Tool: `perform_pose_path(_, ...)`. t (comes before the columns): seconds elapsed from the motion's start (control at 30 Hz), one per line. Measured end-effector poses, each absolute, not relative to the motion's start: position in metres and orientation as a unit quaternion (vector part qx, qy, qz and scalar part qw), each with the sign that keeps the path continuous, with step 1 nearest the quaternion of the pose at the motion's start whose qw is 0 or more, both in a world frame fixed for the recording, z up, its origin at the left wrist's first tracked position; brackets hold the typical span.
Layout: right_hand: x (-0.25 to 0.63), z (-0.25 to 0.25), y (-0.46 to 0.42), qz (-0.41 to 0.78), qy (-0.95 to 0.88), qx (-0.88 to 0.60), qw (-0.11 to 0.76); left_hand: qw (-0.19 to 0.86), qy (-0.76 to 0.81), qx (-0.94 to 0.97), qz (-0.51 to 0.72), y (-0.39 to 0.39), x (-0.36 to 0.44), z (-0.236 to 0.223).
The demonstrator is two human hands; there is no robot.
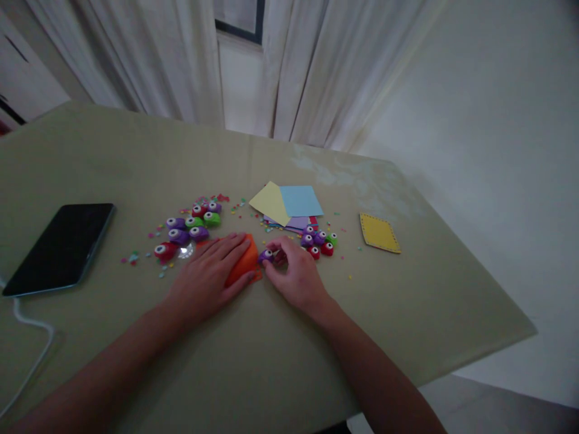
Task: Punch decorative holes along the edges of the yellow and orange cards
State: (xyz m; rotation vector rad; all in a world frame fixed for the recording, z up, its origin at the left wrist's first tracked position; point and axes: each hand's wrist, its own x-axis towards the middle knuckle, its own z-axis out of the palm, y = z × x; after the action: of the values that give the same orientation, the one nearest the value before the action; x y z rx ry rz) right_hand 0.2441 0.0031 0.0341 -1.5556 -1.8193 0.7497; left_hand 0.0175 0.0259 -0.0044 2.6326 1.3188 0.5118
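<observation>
The left hand [212, 265] rests flat, fingers extended, over a smooth orange sheet [244, 260]. The right hand [298, 271] has its thumb and fingertips pinched around a rounded, shiny purple piece [266, 256] with a bulging white eye, at that hand's ten o'clock, just beside the sheet's edge. Similar red, green and purple pieces [319, 240] cluster at its one o'clock. Beyond, at twelve, flat paper squares [302, 200] overlap. Pleated cloth curtains [298, 66] hang farthest.
</observation>
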Motion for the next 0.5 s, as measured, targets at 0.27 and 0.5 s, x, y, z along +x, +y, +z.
perform_pose_path(0.27,0.2447,0.0267,0.0042,0.267,-0.692,-0.571,0.351,0.077,0.436,0.88,0.171,0.0244,0.017,-0.0016)
perform_pose_path(0.5,0.2444,0.0242,0.004,0.252,-0.699,-0.571,0.349,0.073,0.435,0.883,0.161,0.0245,0.0174,-0.0002)
